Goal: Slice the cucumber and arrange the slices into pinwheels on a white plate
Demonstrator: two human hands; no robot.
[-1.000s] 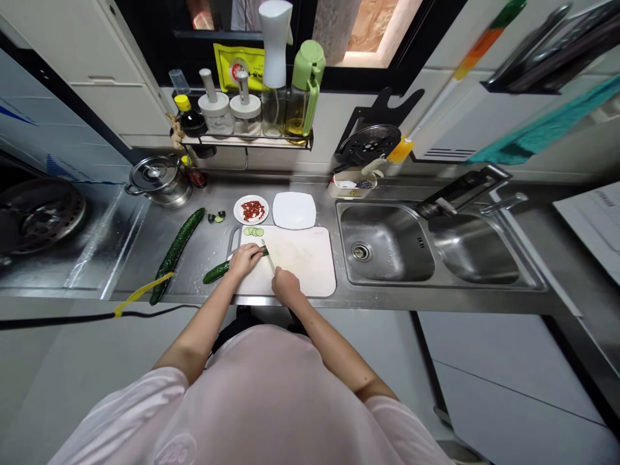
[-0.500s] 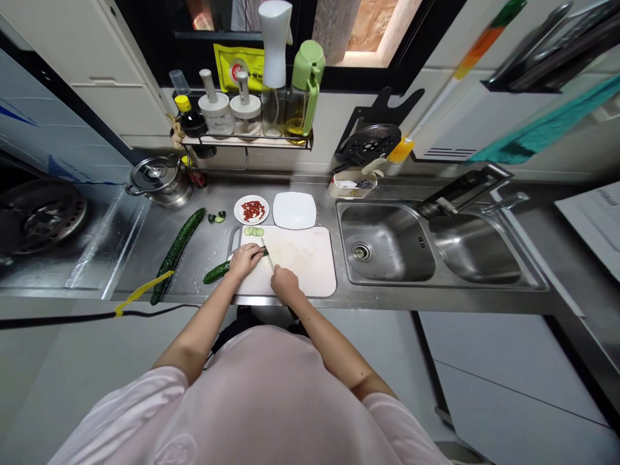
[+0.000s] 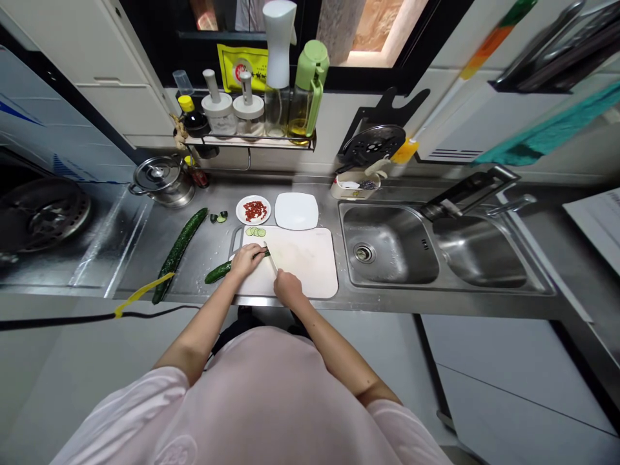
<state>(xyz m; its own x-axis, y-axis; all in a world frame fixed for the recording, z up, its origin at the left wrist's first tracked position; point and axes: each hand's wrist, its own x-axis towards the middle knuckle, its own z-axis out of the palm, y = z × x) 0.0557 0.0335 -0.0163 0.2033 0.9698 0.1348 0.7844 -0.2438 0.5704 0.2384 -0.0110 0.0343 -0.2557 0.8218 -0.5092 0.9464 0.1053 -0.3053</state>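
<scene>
My left hand (image 3: 246,261) is closed over a dark green cucumber (image 3: 217,272), pressing it against the white cutting board (image 3: 310,268). One end of the cucumber sticks out past the board's left edge; the other shows just beyond my fingertips. In my right hand (image 3: 288,288) is a kitchen knife (image 3: 272,256), its blade pointing away from me and touching or right beside the cucumber's cut end. Several pale cucumber slices (image 3: 256,232) overlap at the board's far left corner. My right fingers are wrapped around the handle, which is mostly hidden.
A whole cucumber (image 3: 181,252) and trimmed ends (image 3: 220,217) lie left of the board. Behind it stand a plate of chopped red pieces (image 3: 254,221) and a white plate (image 3: 296,211). A steel pot (image 3: 165,184) is at back left, a double sink (image 3: 387,258) at right.
The view has shifted slightly, moving everything a little to the right in the picture. Both hands keep their grip on the cucumber and knife; the slices look the same.
</scene>
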